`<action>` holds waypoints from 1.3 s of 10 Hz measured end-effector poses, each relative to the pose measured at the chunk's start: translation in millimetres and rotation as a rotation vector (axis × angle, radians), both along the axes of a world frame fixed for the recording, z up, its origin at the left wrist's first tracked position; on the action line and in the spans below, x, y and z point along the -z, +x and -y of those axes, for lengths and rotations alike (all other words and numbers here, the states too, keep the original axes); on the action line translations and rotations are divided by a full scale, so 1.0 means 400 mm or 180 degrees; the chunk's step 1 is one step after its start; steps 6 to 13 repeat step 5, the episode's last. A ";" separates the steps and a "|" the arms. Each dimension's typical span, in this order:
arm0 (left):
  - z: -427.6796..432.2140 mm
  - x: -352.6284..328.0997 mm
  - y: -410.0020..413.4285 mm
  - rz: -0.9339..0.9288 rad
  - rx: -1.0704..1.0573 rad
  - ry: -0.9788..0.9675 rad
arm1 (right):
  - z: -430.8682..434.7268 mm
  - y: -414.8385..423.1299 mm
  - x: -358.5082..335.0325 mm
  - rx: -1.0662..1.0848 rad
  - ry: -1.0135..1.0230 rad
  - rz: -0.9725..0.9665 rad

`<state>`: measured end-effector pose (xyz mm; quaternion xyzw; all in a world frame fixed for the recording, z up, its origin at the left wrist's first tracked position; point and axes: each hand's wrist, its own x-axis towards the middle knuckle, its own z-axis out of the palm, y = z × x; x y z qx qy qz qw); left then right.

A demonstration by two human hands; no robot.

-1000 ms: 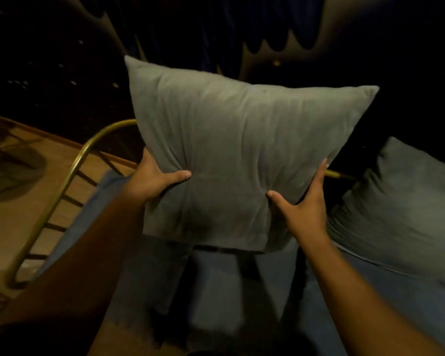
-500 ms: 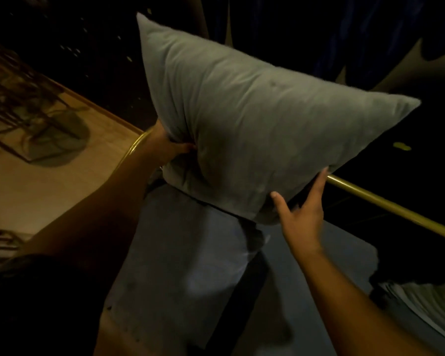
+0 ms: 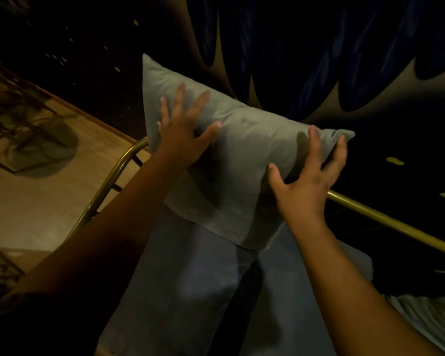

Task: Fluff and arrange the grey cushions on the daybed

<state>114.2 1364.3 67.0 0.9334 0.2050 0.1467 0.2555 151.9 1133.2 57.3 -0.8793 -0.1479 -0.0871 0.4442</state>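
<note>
Dark blue curtain [image 3: 306, 47] behind, wooden floor [image 3: 36, 196] at left, perhaps a wire chair [image 3: 16, 119] on it.

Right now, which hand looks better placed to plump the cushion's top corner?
Probably the right hand: its fingers already curl over the soft grey square cushion at that corner, while the left hand lies flat on its face.

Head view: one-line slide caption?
Both hands, left and right, press a grey cushion into the daybed's brass-railed corner.

Square grey cloth cushion [image 3: 242, 163]: matt, soft weave, creased and dented. Curved brass-coloured metal daybed rail [image 3: 385, 219]: smooth, glossy tube. Blue-grey fabric mattress cover [image 3: 190, 291]: matt, lightly wrinkled. Pale wood-look floor [image 3: 31, 201]: smooth, faint sheen. Dark blue draped curtain [image 3: 306, 47]: satiny cloth, soft sheen.
</note>
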 end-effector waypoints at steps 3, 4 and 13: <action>-0.027 0.142 -0.044 -0.1368 0.0046 0.0212 | 0.001 -0.012 0.074 -0.0529 -0.0686 -0.0780; 0.034 0.046 -0.029 -0.1102 -0.0235 -0.0294 | 0.029 -0.004 0.014 -0.0508 -0.0626 -0.0896; 0.103 0.007 -0.041 -0.0726 -0.0236 -0.0392 | 0.105 -0.027 -0.026 -0.0359 -0.0453 -0.0790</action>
